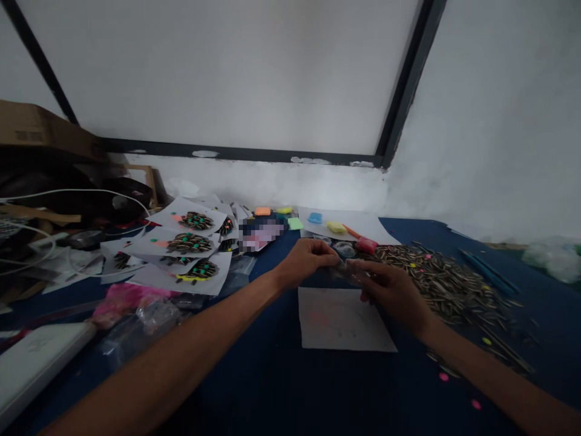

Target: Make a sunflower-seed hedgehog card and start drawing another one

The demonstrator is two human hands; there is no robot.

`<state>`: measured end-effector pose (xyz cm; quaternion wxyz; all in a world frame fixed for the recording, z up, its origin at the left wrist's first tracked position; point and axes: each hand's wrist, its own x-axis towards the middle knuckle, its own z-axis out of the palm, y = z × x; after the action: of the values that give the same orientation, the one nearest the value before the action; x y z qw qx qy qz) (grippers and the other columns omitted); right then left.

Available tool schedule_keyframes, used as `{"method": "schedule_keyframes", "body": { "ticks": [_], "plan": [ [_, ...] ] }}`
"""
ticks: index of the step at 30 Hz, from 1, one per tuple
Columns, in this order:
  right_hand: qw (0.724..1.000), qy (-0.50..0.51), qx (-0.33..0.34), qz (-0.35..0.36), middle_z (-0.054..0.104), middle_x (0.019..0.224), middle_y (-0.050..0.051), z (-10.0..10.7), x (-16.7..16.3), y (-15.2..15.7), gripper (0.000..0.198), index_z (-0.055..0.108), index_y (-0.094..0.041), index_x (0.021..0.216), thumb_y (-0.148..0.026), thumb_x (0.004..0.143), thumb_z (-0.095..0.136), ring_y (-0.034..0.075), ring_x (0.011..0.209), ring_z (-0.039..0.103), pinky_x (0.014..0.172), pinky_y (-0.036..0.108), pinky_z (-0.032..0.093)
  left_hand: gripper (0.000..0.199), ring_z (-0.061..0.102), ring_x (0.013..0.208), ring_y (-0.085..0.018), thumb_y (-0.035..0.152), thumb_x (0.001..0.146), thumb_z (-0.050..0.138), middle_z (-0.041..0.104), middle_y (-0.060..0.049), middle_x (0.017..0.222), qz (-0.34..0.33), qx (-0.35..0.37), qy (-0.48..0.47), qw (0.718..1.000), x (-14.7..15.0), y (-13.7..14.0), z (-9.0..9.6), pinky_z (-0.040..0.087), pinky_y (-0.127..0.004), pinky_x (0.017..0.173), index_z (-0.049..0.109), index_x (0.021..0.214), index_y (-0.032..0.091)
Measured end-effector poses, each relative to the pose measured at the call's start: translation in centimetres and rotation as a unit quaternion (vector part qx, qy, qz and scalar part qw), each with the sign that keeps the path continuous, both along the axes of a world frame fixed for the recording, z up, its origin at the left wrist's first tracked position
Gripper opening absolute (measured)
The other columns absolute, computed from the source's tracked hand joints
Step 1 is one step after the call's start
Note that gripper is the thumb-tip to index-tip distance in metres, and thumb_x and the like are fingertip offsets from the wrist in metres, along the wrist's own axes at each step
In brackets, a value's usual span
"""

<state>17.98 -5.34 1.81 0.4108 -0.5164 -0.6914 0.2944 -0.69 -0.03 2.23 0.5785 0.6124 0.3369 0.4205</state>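
Between my two hands, above a white paper sheet (345, 321), is a small crinkled clear plastic packet (345, 270). My left hand (305, 261) pinches its left side with thumb and finger. My right hand (394, 292) grips the other side, its fingers curled. A small red patch shows under the right fingers; I cannot make out what it is. Faint pinkish smudges mark the sheet below. Just right of my right hand spreads a heap of striped sunflower seeds (447, 284). A red clay packet (367, 244) lies behind it.
On the left lie paper sheets (213, 281) bearing seed-and-clay figures. Clear and pink plastic bags (131, 300) sit nearer me, beside a white box-like object (40, 357). Yellow clay (336, 227) and blue clay (315, 217) rest at the back. Blue tweezers-like sticks (488, 272) are far right.
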Motion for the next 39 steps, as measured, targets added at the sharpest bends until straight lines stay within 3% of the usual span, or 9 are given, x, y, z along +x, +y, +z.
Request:
{"method": "schedule_keyframes", "body": {
  "ticks": [5,8,14,17,21,26,32,35,39],
  "plan": [
    [1.000,0.004,0.000,-0.010,0.062,0.048,-0.001,0.26,-0.21,-0.23,0.044,0.071,-0.015,0.110,-0.039,0.074,0.063,0.013,0.042,0.057,0.040,0.023,0.046,0.016,0.052,0.052,-0.007,0.022,0.074,0.069,0.058,0.000,0.058,0.026,0.000,-0.004,1.000,0.06,-0.14,0.22,0.043,-0.020,0.051,0.061,0.065,0.010],
    [0.999,0.029,0.010,-0.029,0.070,0.065,0.002,0.46,-0.16,-0.23,0.044,0.071,-0.016,0.109,-0.041,0.073,0.064,0.011,0.043,0.056,0.042,0.023,0.046,0.014,0.054,0.053,-0.008,0.023,0.081,0.063,0.060,-0.002,0.065,0.031,-0.007,-0.003,0.999,0.01,-0.28,0.44,0.046,-0.021,0.051,0.063,0.076,0.010],
    [0.997,0.061,0.008,-0.049,0.072,0.074,0.003,0.33,0.06,0.11,0.044,0.072,-0.016,0.106,-0.042,0.071,0.069,0.010,0.042,0.055,0.041,0.023,0.045,0.017,0.058,0.051,-0.009,0.024,0.088,0.056,0.060,-0.001,0.064,0.001,-0.063,0.057,0.996,-0.05,-0.74,0.78,0.047,-0.022,0.049,0.057,0.077,0.011],
    [0.996,0.070,0.015,-0.045,0.072,0.081,0.005,0.10,0.25,0.27,0.044,0.071,-0.016,0.107,-0.040,0.071,0.069,0.010,0.043,0.055,0.042,0.023,0.045,0.018,0.056,0.049,-0.008,0.022,0.089,0.053,0.058,0.001,0.061,-0.013,-0.052,0.054,0.997,-0.13,-0.73,0.75,0.042,-0.019,0.048,0.055,0.074,0.012],
    [0.998,0.047,0.025,-0.031,0.069,0.066,0.001,0.00,0.30,0.18,0.040,0.072,-0.017,0.105,-0.040,0.072,0.068,0.011,0.041,0.055,0.041,0.023,0.044,0.020,0.053,0.049,-0.007,0.019,0.087,0.052,0.055,0.002,0.055,-0.010,0.002,0.063,0.998,-0.26,-0.52,0.54,0.036,-0.018,0.047,0.053,0.069,0.012],
    [0.999,0.030,0.033,-0.032,0.057,0.044,-0.002,0.00,-0.05,-0.08,0.030,0.075,-0.015,0.083,-0.041,0.074,0.064,0.013,0.039,0.054,0.040,0.022,0.043,0.022,0.049,0.046,-0.006,0.020,0.086,0.052,0.050,0.004,0.052,0.013,0.064,0.069,0.995,-0.05,-0.35,0.16,0.035,-0.018,0.047,0.053,0.065,0.013],
    [0.998,0.036,0.032,-0.041,0.063,0.052,-0.002,0.08,-0.23,-0.13,0.039,0.073,-0.016,0.104,-0.037,0.072,0.063,0.012,0.039,0.054,0.040,0.023,0.043,0.015,0.057,0.051,-0.009,0.013,0.085,0.054,0.057,0.001,0.057,0.010,0.013,0.030,0.999,0.23,-0.31,0.07,0.042,-0.019,0.051,0.055,0.070,0.011],
    [0.997,0.052,0.027,-0.050,0.069,0.068,0.001,0.09,0.05,0.05,0.040,0.072,-0.017,0.106,-0.037,0.072,0.065,0.010,0.040,0.053,0.040,0.022,0.043,0.010,0.062,0.057,-0.011,0.020,0.087,0.056,0.062,-0.002,0.066,-0.025,-0.022,0.002,0.999,0.00,-0.47,0.23,0.046,-0.022,0.055,0.059,0.083,0.011],
    [0.995,0.070,0.031,-0.056,0.068,0.069,0.001,-0.04,0.54,0.44,0.042,0.071,-0.016,0.106,-0.036,0.070,0.067,0.009,0.041,0.052,0.039,0.021,0.041,0.011,0.063,0.058,-0.010,0.021,0.085,0.060,0.064,-0.002,0.074,-0.062,-0.050,0.010,0.997,-0.27,-0.60,0.17,0.048,-0.022,0.055,0.060,0.088,0.011]
  ]
}}
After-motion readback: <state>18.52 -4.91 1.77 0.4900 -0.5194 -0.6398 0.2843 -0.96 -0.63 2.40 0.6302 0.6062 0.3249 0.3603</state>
